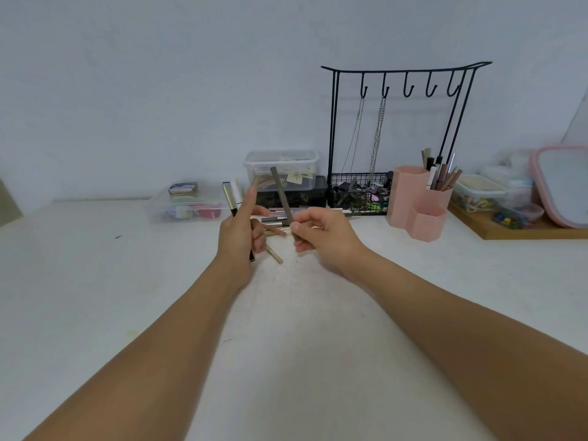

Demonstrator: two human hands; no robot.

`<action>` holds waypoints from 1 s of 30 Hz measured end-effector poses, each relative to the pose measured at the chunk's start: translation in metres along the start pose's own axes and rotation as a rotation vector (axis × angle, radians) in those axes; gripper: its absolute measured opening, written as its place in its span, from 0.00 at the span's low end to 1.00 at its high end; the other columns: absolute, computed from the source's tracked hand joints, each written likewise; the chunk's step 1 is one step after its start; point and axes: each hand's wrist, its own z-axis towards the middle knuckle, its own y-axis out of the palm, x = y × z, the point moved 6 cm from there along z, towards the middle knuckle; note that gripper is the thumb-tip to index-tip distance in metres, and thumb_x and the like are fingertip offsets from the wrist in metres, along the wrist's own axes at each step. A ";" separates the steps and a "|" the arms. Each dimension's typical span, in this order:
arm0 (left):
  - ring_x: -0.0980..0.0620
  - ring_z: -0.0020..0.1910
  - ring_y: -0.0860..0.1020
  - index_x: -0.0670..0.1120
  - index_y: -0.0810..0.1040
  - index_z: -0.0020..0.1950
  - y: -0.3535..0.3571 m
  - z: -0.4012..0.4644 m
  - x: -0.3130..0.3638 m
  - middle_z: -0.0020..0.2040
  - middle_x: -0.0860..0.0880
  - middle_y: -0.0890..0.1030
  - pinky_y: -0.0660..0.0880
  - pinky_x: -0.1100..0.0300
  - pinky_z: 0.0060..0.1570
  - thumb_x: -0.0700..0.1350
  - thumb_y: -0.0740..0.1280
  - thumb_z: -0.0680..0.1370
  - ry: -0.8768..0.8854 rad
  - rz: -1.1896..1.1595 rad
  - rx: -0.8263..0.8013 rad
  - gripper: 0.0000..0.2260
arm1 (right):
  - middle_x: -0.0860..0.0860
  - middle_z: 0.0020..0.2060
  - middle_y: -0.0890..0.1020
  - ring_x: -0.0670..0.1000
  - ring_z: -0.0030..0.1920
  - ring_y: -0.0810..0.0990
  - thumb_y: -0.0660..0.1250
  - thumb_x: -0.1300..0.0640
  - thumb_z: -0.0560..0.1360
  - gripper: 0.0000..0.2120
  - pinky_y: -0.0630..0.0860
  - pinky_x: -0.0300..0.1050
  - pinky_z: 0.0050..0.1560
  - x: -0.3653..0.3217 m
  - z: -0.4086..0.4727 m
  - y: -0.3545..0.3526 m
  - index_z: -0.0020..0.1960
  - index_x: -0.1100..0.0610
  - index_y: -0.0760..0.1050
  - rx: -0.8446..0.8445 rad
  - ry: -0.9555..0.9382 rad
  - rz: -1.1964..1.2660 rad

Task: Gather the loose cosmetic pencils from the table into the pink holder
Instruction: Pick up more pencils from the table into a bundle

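Both hands hold cosmetic pencils above the white table [127, 281].

The right hand [321, 240] pinches a brown pencil [281, 195] near its lower end, its grip pressed on the shaft so the pencil stands nearly upright. The left hand [241, 237] curls its grip around a small bunch of pencils [231, 198], gold and white ends pointing up, forefinger stretched out. More loose pencils [276, 219] lie in a pile on the table just behind the hands. The pink holder [416, 202] stands well to the right, beside a black wire rack [397, 138], with several pencils already upright in its back cup.
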 end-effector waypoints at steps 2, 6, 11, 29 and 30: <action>0.53 0.22 0.63 0.47 0.80 0.39 0.005 -0.004 0.000 0.23 0.51 0.64 0.61 0.62 0.23 0.72 0.71 0.63 0.003 0.008 -0.029 0.27 | 0.56 0.38 0.79 0.52 0.31 0.82 0.69 0.67 0.77 0.04 0.83 0.43 0.38 -0.002 -0.004 0.015 0.47 0.59 0.79 -0.049 0.009 0.082; 0.54 0.22 0.70 0.46 0.79 0.41 0.009 -0.007 0.000 0.25 0.51 0.73 0.66 0.64 0.23 0.63 0.79 0.64 0.091 0.027 -0.005 0.22 | 0.60 0.39 0.81 0.54 0.32 0.83 0.70 0.67 0.77 0.03 0.84 0.50 0.41 -0.004 -0.012 0.034 0.48 0.61 0.79 -0.134 -0.014 0.105; 0.52 0.29 0.82 0.41 0.83 0.44 0.010 -0.007 -0.004 0.32 0.48 0.84 0.75 0.63 0.28 0.50 0.81 0.70 0.152 0.146 0.058 0.14 | 0.53 0.34 0.82 0.54 0.31 0.83 0.71 0.69 0.75 0.07 0.83 0.49 0.38 -0.002 -0.013 0.039 0.44 0.58 0.80 -0.100 -0.034 0.081; 0.53 0.21 0.64 0.47 0.69 0.36 -0.023 0.013 -0.009 0.22 0.53 0.67 0.61 0.63 0.22 0.48 0.71 0.79 -0.039 0.155 0.240 0.16 | 0.53 0.67 0.77 0.57 0.68 0.69 0.66 0.58 0.80 0.19 0.70 0.51 0.65 0.017 0.011 -0.045 0.71 0.53 0.73 0.136 -0.147 -0.899; 0.53 0.21 0.64 0.46 0.69 0.36 -0.022 0.013 -0.009 0.22 0.52 0.67 0.61 0.62 0.22 0.48 0.72 0.78 -0.042 0.165 0.230 0.16 | 0.53 0.68 0.76 0.58 0.69 0.69 0.66 0.57 0.80 0.20 0.70 0.52 0.66 0.020 0.013 -0.045 0.72 0.53 0.71 0.119 -0.122 -0.923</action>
